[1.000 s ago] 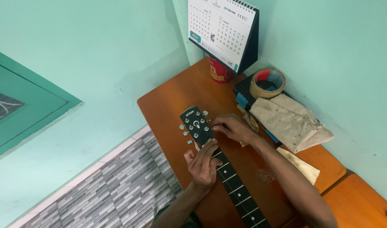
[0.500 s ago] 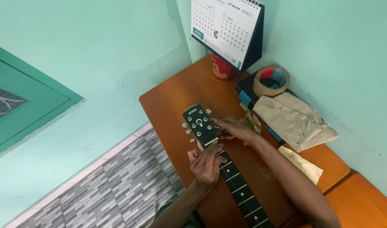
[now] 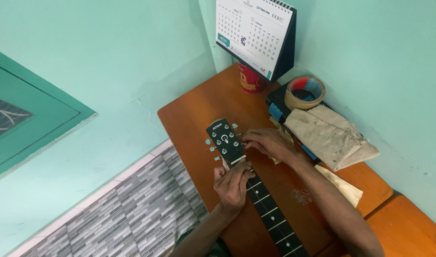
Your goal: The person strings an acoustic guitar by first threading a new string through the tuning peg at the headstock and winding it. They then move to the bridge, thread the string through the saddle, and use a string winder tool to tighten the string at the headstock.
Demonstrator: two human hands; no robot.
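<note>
Count, head view. Hands: two, left hand (image 3: 233,184) and right hand (image 3: 268,143). Guitar (image 3: 225,140): one, with a black headstock and a fretted neck. Tuning pegs showing on the headstock: three on the near side (image 3: 210,142), three on the far side (image 3: 235,126), six round posts on its face. Desk calendar (image 3: 253,33): one. Red cup (image 3: 250,80): one. Tape rolls (image 3: 304,93): one stack, number within unclear. Stained cloth (image 3: 329,135): one. Wooden tables (image 3: 199,114): two, set edge to edge.
</note>
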